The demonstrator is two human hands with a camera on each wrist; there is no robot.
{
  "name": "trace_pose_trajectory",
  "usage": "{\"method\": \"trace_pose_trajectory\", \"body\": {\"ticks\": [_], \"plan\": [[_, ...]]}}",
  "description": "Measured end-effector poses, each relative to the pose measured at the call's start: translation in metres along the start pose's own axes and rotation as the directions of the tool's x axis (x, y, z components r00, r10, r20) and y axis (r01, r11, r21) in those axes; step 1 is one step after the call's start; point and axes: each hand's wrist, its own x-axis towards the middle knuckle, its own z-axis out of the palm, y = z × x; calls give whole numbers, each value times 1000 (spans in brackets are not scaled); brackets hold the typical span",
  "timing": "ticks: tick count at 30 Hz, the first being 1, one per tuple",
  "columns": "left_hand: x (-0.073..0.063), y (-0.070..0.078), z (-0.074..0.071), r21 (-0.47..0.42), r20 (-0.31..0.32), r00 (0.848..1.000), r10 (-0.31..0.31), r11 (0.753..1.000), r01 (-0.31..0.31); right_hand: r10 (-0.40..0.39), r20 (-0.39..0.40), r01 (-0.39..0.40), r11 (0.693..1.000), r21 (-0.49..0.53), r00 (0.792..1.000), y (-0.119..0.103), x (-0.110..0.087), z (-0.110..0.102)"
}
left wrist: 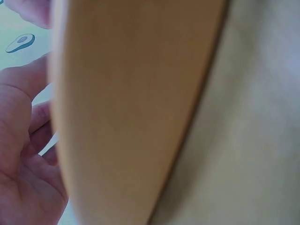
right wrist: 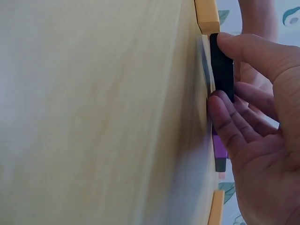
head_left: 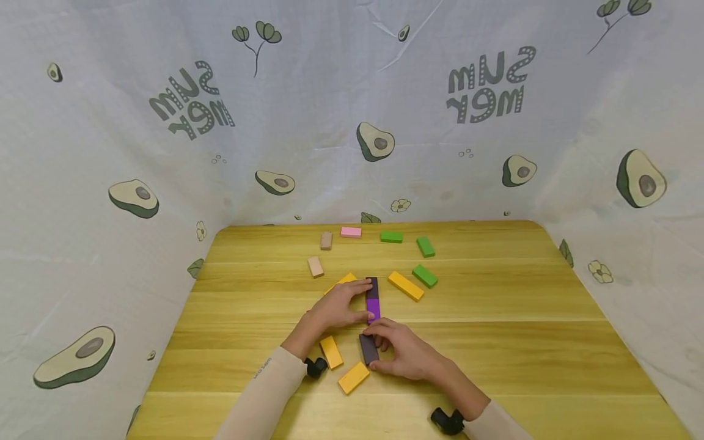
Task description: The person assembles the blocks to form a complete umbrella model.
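A black block (head_left: 373, 289) and a purple block (head_left: 373, 308) lie end to end on the wooden table. My left hand (head_left: 337, 307) spans this pair, a fingertip at the far black end and the thumb by the near purple end. Just nearer, my right hand (head_left: 406, 351) holds another dark block (head_left: 369, 350) lengthwise between thumb and fingers. In the right wrist view that dark block (right wrist: 222, 65) sits in the fingertips, close to the tabletop. The left wrist view catches only part of the left hand (left wrist: 23, 126); its blocks are hidden there.
Yellow blocks (head_left: 331, 352) lie near both hands, one (head_left: 354, 377) just in front and one (head_left: 406, 286) to the right. Another yellow block (head_left: 345, 279) is partly behind the left hand. Green blocks (head_left: 425, 276), a pink block (head_left: 351, 232) and tan blocks (head_left: 315, 267) lie farther back.
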Motion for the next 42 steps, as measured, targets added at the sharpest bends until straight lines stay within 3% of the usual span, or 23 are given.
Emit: {"method": "trace_pose_trajectory", "body": {"ticks": [19,42], "plan": [[1,0,1,18,-7,1000,2,1000,-2,58,-125,-55,998,29,990,12,-9,-7],[0,1,0,-1,5,1000,-14,1000,14,104,-138,-98,994,47,985,13,1,-2]]}}
